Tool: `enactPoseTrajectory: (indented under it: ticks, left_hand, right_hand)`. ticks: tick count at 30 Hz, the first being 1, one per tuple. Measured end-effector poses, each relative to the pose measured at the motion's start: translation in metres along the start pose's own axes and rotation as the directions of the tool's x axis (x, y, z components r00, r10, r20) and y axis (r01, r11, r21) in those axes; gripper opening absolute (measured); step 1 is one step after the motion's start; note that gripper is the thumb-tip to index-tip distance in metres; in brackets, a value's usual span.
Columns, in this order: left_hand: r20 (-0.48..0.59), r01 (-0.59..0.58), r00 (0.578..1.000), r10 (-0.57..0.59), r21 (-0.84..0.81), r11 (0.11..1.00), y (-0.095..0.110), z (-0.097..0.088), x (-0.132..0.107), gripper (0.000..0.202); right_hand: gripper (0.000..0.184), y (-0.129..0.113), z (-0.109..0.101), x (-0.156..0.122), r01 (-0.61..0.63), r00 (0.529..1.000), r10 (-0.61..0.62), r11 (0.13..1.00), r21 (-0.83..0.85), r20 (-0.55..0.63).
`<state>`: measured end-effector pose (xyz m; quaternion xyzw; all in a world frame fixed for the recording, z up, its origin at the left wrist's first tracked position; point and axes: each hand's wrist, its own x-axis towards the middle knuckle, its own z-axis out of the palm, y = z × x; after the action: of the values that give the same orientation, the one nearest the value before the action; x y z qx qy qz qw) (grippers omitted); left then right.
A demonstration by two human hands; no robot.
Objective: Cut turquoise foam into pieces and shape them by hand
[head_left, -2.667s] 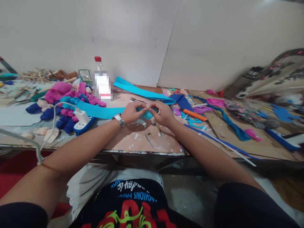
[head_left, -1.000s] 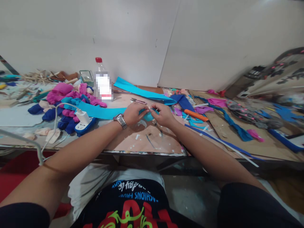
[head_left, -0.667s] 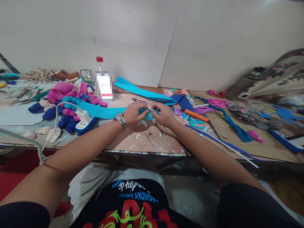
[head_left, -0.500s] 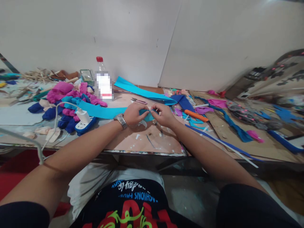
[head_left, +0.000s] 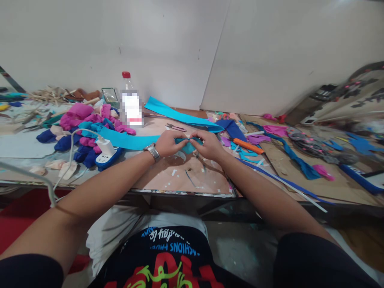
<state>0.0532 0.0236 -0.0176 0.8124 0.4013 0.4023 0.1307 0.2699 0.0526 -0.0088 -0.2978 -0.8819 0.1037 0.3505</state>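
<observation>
A light blue fabric strip (head_left: 130, 142) runs from the fabric pile on the left to both hands at mid-table. My left hand (head_left: 169, 143), with a metal watch on its wrist, is closed on the strip's end. My right hand (head_left: 207, 145) pinches the same end, its thumb and forefinger close to the left fingertips. A short piece of the strip hangs below the fingers. Just behind the hands lie small thread snips (head_left: 176, 128). Farther back a second bright blue strip (head_left: 180, 115) stretches across the table.
Scrunched pink and blue fabric pieces (head_left: 81, 116), a bottle with a red cap (head_left: 126, 75) and a power socket with a charger (head_left: 105, 150) are on the left. An orange-handled cutter (head_left: 247, 146), fabric scraps and cardboard (head_left: 288, 160) lie to the right.
My right hand has closed in slightly on the left, and its fingertips now meet the strip beside the left fingers. Other things stay where they were.
</observation>
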Motion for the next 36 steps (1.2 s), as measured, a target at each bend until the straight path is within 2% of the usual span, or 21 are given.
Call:
enactPoseTrajectory:
  ticks: [7,13,22,28,32,36]
  left_hand:
    - [0.027,0.021,0.999,-0.021,-0.020,1.000,-0.0006,-0.0007,0.0010,0.032]
    - [0.046,0.030,0.999,-0.029,-0.034,0.999,-0.0032,-0.0006,0.0011,0.034]
    - [0.094,0.085,0.992,-0.079,-0.062,0.994,0.0012,-0.0019,0.0022,0.035]
    - [0.105,0.102,0.991,-0.087,-0.148,0.984,-0.0032,-0.0003,0.0031,0.031]
    - [0.116,0.142,0.986,-0.121,-0.201,0.969,-0.0053,0.0013,0.0037,0.025]
    - [0.122,0.168,0.982,-0.144,-0.216,0.962,-0.0050,0.0019,0.0044,0.026]
  right_hand:
    - [0.014,-0.0022,-0.0021,-0.0008,-0.073,0.996,0.073,0.997,0.002,-0.044]
    - [0.017,0.0014,-0.0033,-0.0008,-0.016,1.000,0.017,0.998,0.053,-0.013]
    - [0.015,0.0011,-0.0030,-0.0016,0.029,0.997,-0.026,0.999,0.042,-0.076]
    - [0.013,0.0003,-0.0022,-0.0017,0.054,0.993,-0.049,0.998,0.044,-0.111]
    - [0.012,0.0008,-0.0020,-0.0016,0.094,0.990,-0.088,0.994,0.048,-0.107]
    - [0.014,0.0017,-0.0028,-0.0017,0.116,0.989,-0.112,0.992,0.039,-0.095]
